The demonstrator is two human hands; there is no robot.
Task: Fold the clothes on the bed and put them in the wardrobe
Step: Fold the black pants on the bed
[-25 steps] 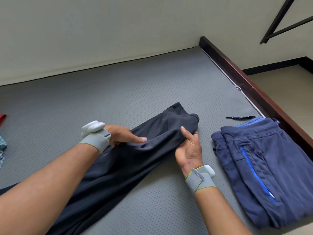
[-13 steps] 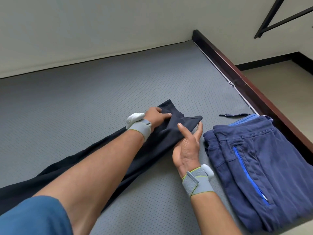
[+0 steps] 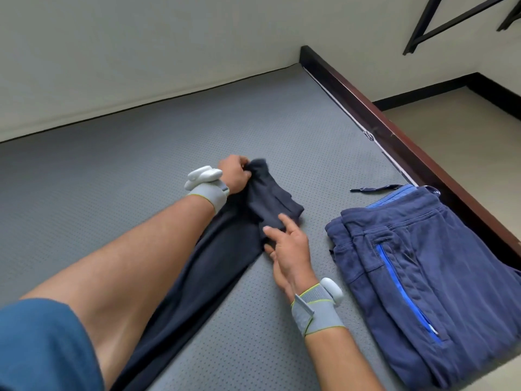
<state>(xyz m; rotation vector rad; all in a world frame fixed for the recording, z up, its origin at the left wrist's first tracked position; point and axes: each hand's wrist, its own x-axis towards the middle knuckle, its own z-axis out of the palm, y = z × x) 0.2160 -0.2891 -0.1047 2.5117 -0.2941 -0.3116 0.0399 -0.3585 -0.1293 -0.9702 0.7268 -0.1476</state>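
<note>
Dark navy trousers [image 3: 222, 249] lie stretched across the grey mattress [image 3: 141, 153], their far end towards the middle of the bed. My left hand [image 3: 235, 173] grips the far corner of that end, fingers curled into the cloth. My right hand [image 3: 287, 246] rests on the near side of the same end with fingers spread and fairly straight. To the right lies a folded pair of blue trousers [image 3: 423, 272] with a bright blue zip stripe.
A dark wooden bed frame [image 3: 394, 131] runs along the mattress's right edge, with beige floor beyond it. A pale wall borders the far side of the bed. A dark drawstring [image 3: 375, 189] pokes out from the blue trousers. Black metal bars show at the top right.
My left hand has slid along the trousers to their far corner and closed on the cloth. My right hand has turned palm down and flattened onto the garment.
</note>
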